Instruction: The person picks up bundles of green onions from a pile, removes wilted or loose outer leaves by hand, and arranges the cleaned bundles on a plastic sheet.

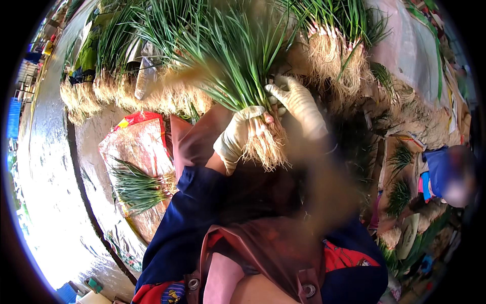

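A bunch of green onions with pale stringy roots is held up before my chest, its leaves pointing away from me. My left hand, in a whitish glove, is closed around the white stem ends, with the thumb across them. At the bunch's right edge my right hand, gloved too, has its fingers curled against the stems; part of its fingertips is hidden. A small pinkish bulb end shows between the two hands. Blurred brown smudges cover part of the right forearm.
Several rooted bunches line up at the far left, more at the far right. Another bunch lies on a red-edged sack to my left. A blue-clothed person is at the right. A brown apron covers my lap.
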The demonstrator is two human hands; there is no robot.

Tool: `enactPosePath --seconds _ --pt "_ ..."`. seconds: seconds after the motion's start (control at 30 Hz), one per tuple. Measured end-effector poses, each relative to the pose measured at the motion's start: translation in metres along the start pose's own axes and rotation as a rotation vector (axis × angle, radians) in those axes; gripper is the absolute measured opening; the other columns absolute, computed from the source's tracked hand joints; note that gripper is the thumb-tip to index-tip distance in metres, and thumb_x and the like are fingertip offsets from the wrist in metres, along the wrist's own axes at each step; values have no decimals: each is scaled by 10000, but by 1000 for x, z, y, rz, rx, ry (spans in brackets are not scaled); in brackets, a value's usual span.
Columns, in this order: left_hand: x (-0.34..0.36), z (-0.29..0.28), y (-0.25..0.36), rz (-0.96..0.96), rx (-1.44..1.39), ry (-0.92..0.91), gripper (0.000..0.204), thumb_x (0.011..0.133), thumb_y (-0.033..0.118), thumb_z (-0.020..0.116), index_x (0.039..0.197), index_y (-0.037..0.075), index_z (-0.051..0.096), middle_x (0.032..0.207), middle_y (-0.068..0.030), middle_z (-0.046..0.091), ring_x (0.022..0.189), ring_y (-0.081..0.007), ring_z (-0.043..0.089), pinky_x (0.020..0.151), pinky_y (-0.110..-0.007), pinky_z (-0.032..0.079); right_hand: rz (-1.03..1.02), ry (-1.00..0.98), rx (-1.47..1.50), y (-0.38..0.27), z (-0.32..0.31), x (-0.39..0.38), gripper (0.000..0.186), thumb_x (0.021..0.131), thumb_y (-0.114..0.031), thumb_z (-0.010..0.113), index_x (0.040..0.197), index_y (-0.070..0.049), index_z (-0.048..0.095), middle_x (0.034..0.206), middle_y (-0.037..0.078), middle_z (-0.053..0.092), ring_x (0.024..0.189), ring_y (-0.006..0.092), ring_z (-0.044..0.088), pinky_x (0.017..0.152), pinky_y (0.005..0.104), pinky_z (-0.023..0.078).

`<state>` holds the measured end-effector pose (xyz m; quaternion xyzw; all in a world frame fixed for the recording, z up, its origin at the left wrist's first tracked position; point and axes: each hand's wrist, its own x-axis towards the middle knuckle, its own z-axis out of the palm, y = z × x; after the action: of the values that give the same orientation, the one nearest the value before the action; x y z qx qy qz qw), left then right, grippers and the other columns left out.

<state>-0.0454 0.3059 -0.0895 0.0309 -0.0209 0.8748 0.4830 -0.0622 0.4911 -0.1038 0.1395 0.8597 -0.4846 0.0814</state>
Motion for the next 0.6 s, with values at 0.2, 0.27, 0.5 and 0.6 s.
enactPosePath --seconds 0.2,0.27,0.5,0.6 --pt "-7 -5 0 20 56 146 446 804 71 581 1231 -28 493 1226 -184 544 1047 -261 574 879 -379 486 -142 -288 205 -10 -15 -2 349 774 -261 735 1035 -53 631 819 87 664 687 135 625 621 250 497" --pt "-3 -7 0 47 149 163 459 802 77 585 1238 -28 485 1215 -193 548 1022 -254 585 855 -379 499 38 -479 542 -13 -19 -2 282 818 -269 687 1002 -58 651 824 99 674 693 153 635 621 279 496" --pt "-12 -26 7 -18 73 148 485 829 95 574 1270 -55 439 1241 -197 513 899 -228 605 798 -352 520 -448 693 -442 -30 -18 -13 167 759 -242 688 676 -146 579 632 48 593 555 262 570 520 359 453" --pt "-17 -18 8 55 201 144 570 835 100 578 1341 -37 354 1284 -191 473 933 -231 585 792 -349 528 -107 735 -468 5 -60 -22 284 814 -324 650 664 -105 550 635 44 608 502 224 516 484 344 405"
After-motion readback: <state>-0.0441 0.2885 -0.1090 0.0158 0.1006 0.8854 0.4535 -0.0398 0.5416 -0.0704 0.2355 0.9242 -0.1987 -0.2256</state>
